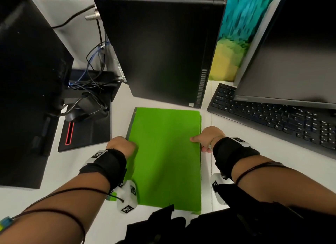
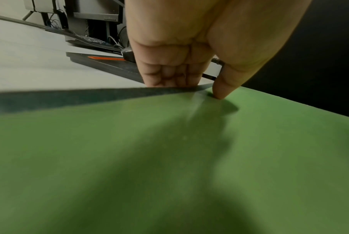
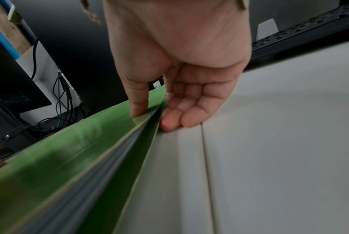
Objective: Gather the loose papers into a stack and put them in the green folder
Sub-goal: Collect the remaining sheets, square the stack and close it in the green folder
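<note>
The green folder (image 1: 167, 158) lies closed on the white desk, long side running away from me. My left hand (image 1: 121, 146) grips its left edge, thumb on the cover (image 2: 219, 93) and fingers curled under the edge. On the opposite edge my right hand (image 1: 201, 141) pinches the folder, thumb on top (image 3: 138, 109) and fingers beneath. In the right wrist view a stack of papers (image 3: 101, 171) shows as grey sheet edges between the two green covers (image 3: 49, 158). The folder's right side is lifted a little off the desk.
A black computer tower (image 1: 160, 49) stands just beyond the folder. A black keyboard (image 1: 272, 118) and a monitor (image 1: 291, 62) are at the right. A monitor stand (image 1: 85, 132) with tangled cables (image 1: 91, 91) sits at the left. A seam (image 3: 207, 174) runs through the desk under my right hand.
</note>
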Tool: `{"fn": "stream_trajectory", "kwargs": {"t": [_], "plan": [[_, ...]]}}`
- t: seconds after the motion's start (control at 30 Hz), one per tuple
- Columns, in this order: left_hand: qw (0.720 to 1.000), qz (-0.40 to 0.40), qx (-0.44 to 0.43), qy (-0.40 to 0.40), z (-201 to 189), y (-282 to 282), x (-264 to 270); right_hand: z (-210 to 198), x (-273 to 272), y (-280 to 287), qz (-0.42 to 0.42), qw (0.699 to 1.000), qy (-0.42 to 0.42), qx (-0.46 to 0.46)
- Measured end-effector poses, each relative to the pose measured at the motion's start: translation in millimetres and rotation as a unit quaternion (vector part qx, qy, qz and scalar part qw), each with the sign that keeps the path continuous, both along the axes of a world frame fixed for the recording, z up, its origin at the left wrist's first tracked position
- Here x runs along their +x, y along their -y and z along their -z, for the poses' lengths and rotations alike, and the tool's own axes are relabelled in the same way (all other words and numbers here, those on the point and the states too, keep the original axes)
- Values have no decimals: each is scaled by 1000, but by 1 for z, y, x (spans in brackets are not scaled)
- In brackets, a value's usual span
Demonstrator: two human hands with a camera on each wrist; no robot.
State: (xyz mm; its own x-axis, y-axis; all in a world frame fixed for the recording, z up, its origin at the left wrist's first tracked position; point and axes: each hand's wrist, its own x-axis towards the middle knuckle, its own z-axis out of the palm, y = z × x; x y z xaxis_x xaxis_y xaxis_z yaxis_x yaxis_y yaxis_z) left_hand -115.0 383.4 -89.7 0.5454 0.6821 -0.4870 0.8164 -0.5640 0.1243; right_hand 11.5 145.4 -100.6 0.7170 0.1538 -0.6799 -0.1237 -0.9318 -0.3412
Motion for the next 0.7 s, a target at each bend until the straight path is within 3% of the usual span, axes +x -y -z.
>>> {"fn": "stream_trajectory", "kwargs": {"t": [0.4,0.7], "plan": [[1000,-11,25,-16,5,0,5,-5,-4,-1,-76,993,36,-82],[999,-15,38,-16,3,0,7,2,-17,7,-37,994,64,-78]]}}
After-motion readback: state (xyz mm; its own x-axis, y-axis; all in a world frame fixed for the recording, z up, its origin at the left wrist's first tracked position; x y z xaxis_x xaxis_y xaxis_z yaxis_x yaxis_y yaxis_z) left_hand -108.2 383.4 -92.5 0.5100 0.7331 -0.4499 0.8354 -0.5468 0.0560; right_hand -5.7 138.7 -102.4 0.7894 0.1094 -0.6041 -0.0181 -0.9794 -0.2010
